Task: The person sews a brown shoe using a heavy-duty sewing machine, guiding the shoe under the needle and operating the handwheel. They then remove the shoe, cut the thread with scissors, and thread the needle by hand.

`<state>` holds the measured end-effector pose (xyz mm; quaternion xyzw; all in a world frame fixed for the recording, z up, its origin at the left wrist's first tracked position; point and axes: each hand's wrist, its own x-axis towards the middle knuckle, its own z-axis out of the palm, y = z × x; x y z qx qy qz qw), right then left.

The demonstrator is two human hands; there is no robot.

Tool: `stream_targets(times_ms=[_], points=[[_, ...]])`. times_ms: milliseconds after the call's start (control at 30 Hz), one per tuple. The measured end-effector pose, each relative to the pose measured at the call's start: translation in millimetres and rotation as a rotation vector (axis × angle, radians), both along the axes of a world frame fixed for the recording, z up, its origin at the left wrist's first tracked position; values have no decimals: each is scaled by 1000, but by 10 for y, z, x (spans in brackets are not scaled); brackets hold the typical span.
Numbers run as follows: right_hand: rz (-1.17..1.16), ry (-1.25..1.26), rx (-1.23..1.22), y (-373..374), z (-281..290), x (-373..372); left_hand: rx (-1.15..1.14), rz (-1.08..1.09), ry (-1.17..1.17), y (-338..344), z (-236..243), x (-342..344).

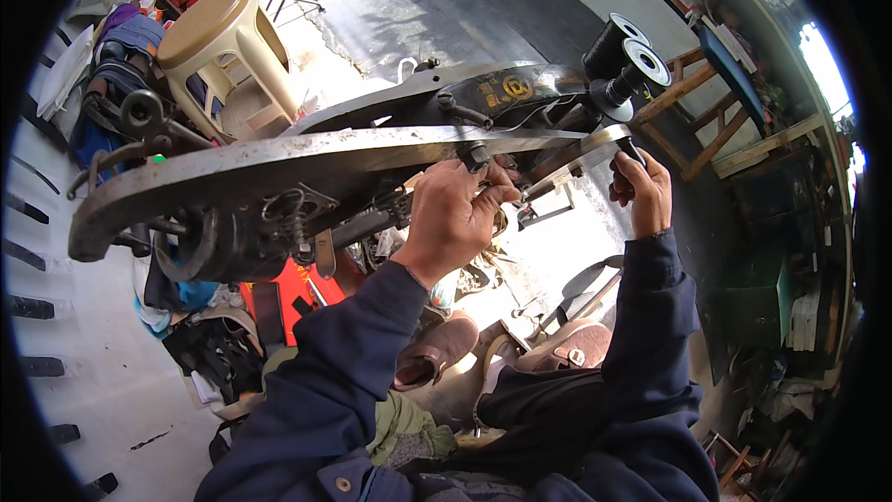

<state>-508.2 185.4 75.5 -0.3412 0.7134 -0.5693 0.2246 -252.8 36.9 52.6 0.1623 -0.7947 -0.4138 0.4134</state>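
Note:
An old black hand-cranked sewing machine (307, 167) with worn metal edges stretches across the view in front of me. My right hand (646, 193) is closed around the dark crank handle (632, 151) at the machine's right end. Below the machine's middle, my left hand (451, 214) has its fingers curled and its thumb bent inward. Those fingertips are against the underside, partly hidden, so what they pinch cannot be made out. Two thread spools, a black one (609, 48) and a white-topped one (645, 65), stand at the machine's right end. Springs and a lever (324, 253) hang under the left part.
A beige plastic stool (209, 23) stands at the far left beside piled bags. To the right is a wooden chair (711, 84) with a blue seat. A red item (293, 293) and a black bag (218, 353) lie low left. My brown shoes (446, 344) are below.

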Motion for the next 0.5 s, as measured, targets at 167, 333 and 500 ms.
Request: stream_targets(times_ms=[167,333,500], points=[[-67,-5,593,-138,-673,339,25,7,22,13,44,-18],[428,0,237,-6,-225,586,-16,33,78,25,19,-34],[-55,-103,77,-14,-91,-92,14,19,36,17,48,-7]])
